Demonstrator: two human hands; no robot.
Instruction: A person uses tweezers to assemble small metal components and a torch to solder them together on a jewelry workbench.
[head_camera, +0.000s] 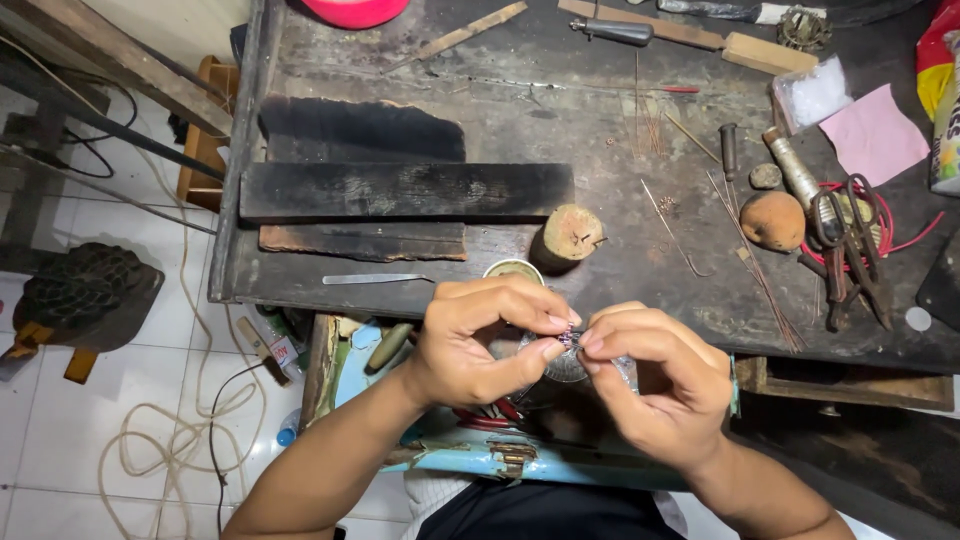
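Counter (600, 150): dark, scorched, tool-strewn.
Hands: left hand (485, 340) and right hand (650, 385) both pinch small metal piece (570, 340).
Hidden: piece's shape, mostly covered by fingertips.

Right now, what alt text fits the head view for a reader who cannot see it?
Two bare hands, left hand and right hand, pinch a tiny metal piece between their fingertips at the edge of a scorched workbench, with pliers, thin wires and a wooden stump on it.

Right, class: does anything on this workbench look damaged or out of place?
Yes. The wooden boards at the bench's left are charred black, with a ragged scorched patch behind them. Thin wires lie scattered loose near the pliers. Both hands, left and right, pinch a tiny piece.
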